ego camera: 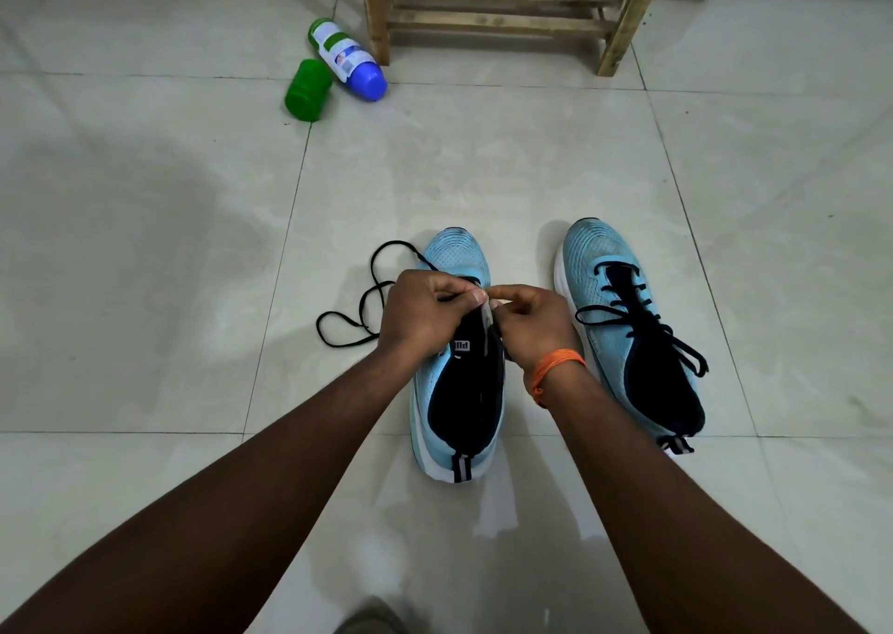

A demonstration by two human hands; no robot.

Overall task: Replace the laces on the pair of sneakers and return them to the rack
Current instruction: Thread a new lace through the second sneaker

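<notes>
A: Quick rundown, L to R?

B: Far-left part of the tiled floor (145, 247): green cap (308, 91) on its side. Just beside it, touching or nearly, a white bottle (349, 59) w/ blue base, also lying down.

A: Lace?

B: Loose lace (360, 305), black, curls in loops on the floor left of centre. One end runs up under the left hand (425, 309).

A: Rack?

B: Wooden rack (497, 10) stands at the floor's far edge, by the wall. Only its lower slats are in view. Well apart from the shoes.

A: Left hand's grip?

B: Fingers curled, thumb pressed to forefinger, pinching the loose lace over the shoe's tongue.

A: Which shoe?

B: Left sneaker (456, 392), light blue w/ dark opening, flat on the floor abt mid-floor, toe pointing to the rack. Eyelet area is hidden under both hands.

A: Right hand?

B: Right hand (531, 324) meets the left one, knuckles nearly touching. Thumb + forefinger pressed together on a small pale tip at the tongue's top. Prob the lace end, too small to be sure. Orange wrist band (555, 367) on that arm.

A: Other shoe?

B: Right sneaker (628, 324) sits near the first one, on its right, not touching, toe same way. Its black lace (642, 319) is threaded through, ends lying loose across the top.
</notes>
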